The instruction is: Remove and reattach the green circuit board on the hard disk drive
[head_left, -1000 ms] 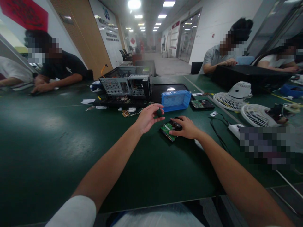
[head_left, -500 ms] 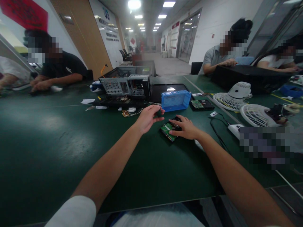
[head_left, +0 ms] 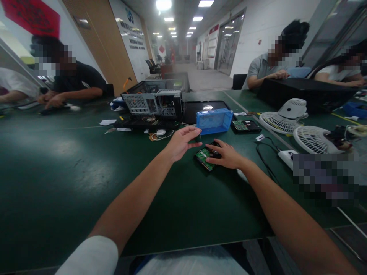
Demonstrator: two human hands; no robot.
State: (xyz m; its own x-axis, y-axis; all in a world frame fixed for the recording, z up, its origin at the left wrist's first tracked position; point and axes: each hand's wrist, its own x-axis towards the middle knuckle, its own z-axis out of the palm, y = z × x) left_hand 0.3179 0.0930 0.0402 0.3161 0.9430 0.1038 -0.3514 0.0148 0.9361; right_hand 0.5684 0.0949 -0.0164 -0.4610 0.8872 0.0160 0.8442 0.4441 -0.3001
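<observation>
A hard drive (head_left: pixel 204 156) with a green circuit board lies at an angle on the green table. My right hand (head_left: pixel 228 156) grips it from the right, thumb near the board and fingers over the far edge. Just left of and above the drive, my left hand (head_left: pixel 183 143) pinches a small dark tool that looks like a screwdriver (head_left: pixel 198 139). It points down toward the drive's far left edge; whether its tip touches is too small to tell. Behind both hands a blue plastic bin (head_left: pixel 215 130) stands on its side.
An open computer case (head_left: pixel 151 103) stands back left, with loose cables before it. Another hard drive (head_left: pixel 246 126) lies right of the bin. Two white fan parts (head_left: pixel 282 118) (head_left: pixel 311 139) and a power strip (head_left: pixel 286 156) are on the right. Co-workers sit at both sides.
My left hand has shifted slightly to the right with the dark tool, turning a little at the fingers. My right hand stays on the hard drive.
</observation>
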